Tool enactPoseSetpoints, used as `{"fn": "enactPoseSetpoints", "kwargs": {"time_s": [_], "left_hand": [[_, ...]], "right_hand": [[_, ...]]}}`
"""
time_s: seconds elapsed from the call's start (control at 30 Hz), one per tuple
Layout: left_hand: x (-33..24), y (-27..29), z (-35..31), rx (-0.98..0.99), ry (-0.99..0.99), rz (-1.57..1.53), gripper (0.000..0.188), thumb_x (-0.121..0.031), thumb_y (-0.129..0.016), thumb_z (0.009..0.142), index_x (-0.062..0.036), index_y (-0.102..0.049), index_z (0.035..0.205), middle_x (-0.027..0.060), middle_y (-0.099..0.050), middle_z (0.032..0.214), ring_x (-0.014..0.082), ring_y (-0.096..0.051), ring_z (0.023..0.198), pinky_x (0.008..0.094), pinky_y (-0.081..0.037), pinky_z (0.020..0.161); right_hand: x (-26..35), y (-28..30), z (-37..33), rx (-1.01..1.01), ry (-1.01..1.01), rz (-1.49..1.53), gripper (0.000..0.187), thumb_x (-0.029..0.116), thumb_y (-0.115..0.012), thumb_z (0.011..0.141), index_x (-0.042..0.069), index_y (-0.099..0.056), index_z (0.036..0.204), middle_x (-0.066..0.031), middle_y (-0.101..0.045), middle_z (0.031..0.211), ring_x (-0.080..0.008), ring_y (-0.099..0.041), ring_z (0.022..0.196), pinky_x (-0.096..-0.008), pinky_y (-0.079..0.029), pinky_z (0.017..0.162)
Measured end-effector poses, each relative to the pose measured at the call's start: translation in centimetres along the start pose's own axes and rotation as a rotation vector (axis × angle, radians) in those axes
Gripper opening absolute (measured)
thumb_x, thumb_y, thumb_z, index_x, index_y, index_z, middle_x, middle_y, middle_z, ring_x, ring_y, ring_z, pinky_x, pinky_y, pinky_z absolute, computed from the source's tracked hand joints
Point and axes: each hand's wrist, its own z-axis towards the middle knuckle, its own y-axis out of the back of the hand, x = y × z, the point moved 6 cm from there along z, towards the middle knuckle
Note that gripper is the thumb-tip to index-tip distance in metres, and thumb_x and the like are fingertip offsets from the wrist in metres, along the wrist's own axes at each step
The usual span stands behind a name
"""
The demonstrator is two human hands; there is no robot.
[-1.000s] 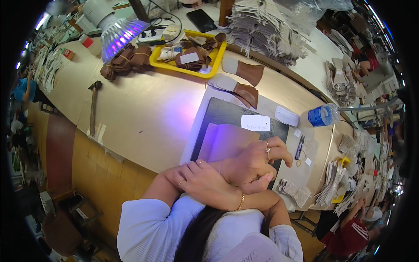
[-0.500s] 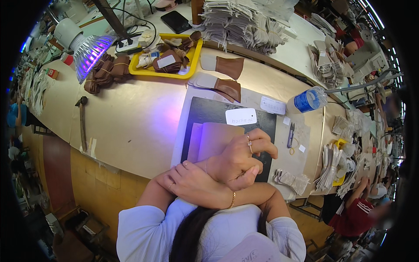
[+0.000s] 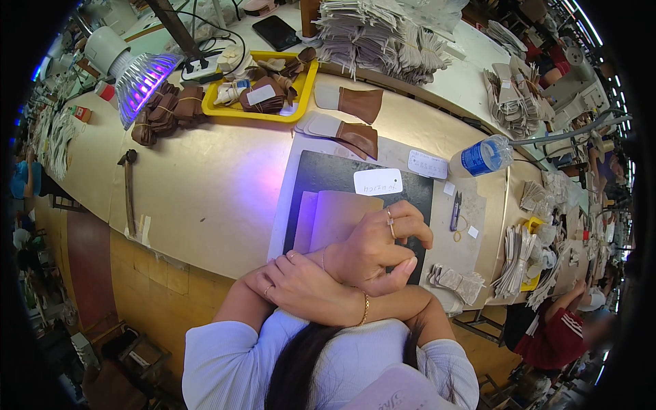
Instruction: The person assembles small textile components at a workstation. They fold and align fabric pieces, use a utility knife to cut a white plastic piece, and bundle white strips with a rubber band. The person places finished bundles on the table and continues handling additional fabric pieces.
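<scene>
My arms are crossed over the table's near edge. My left hand (image 3: 374,247), with a ring on one finger, is curled into a loose fist holding nothing, and it rests on a tan leather piece (image 3: 335,217). That piece lies on a dark cutting mat (image 3: 328,175). My right hand (image 3: 301,287), with a thin bracelet at its wrist, is wrapped around my left wrist. A white tag (image 3: 378,182) lies on the mat just beyond the leather piece.
A yellow tray (image 3: 273,116) of brown leather parts and a glowing violet lamp (image 3: 140,78) stand at the back left. A hammer (image 3: 128,184) lies at the left. A water bottle (image 3: 482,156) and small snips (image 3: 455,210) lie at the right. Stacks of cut pieces (image 3: 383,34) fill the far side. Another person in a red sleeve (image 3: 547,328) sits at the lower right.
My hands stay crossed, with the right still gripping the left wrist. My head has tilted, so the table and tray sit lower in view. The left fingers have curled slightly more.
</scene>
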Motion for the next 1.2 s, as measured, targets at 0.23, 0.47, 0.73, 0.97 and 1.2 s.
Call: {"fn": "enactPoseSetpoints", "kwargs": {"time_s": [0.23, 0.47, 0.73, 0.97, 1.2], "left_hand": [[-0.2, 0.2, 0.4, -0.059, -0.035, -0.023, 0.014, -0.008, -0.061, 0.070, -0.0021, -0.056, 0.058, 0.0103, -0.062, 0.089, 0.0268, -0.055, 0.080, 0.0325, -0.046, 0.053], [-0.3, 0.2, 0.7, 0.048, 0.028, 0.023, 0.020, -0.013, -0.056, 0.077, -0.0044, -0.063, 0.060, 0.0122, -0.063, 0.092, 0.0255, -0.053, 0.082, 0.0320, -0.045, 0.058], [3.4, -2.6, -0.1, 0.253, 0.481, 0.353, 0.020, -0.025, -0.067, 0.085, -0.0065, -0.069, 0.079, 0.0064, -0.066, 0.092, 0.0254, -0.059, 0.083, 0.0358, -0.048, 0.068], [3.3, -5.2, -0.4, 0.652, 0.422, 0.581, 0.025, -0.030, -0.065, 0.087, -0.0089, -0.067, 0.100, 0.0058, -0.066, 0.090, 0.0248, -0.063, 0.084, 0.0374, -0.050, 0.069], [2.9, -5.5, 0.1, 0.657, 0.447, 0.637, 0.025, -0.029, -0.067, 0.085, -0.0075, -0.068, 0.098, 0.0066, -0.066, 0.087, 0.0247, -0.063, 0.080, 0.0364, -0.050, 0.068]], "right_hand": [[0.0, 0.1, 0.0, 0.005, 0.001, -0.006, 0.015, 0.015, -0.053, 0.082, 0.005, -0.060, 0.091, -0.0058, -0.060, 0.077, -0.0170, -0.056, 0.072, -0.0282, -0.040, 0.070], [0.2, -1.0, -0.3, 0.022, -0.004, 0.011, 0.022, 0.018, -0.054, 0.081, 0.005, -0.060, 0.098, -0.0061, -0.060, 0.082, -0.0194, -0.058, 0.079, -0.0310, -0.041, 0.072], [0.5, -1.5, -0.6, -0.078, 0.043, -0.099, 0.016, 0.021, -0.058, 0.078, 0.009, -0.066, 0.085, -0.0037, -0.063, 0.074, -0.0180, -0.059, 0.073, -0.0331, -0.038, 0.068], [0.7, -3.1, -0.3, -0.179, 0.049, -0.113, 0.014, 0.023, -0.059, 0.075, 0.011, -0.066, 0.081, -0.0012, -0.064, 0.071, -0.0187, -0.063, 0.073, -0.0352, -0.040, 0.069], [0.6, -2.3, -0.5, -0.218, 0.066, -0.086, 0.014, 0.023, -0.059, 0.078, 0.013, -0.067, 0.082, -0.0007, -0.066, 0.072, -0.0198, -0.064, 0.072, -0.0355, -0.041, 0.071]]}}
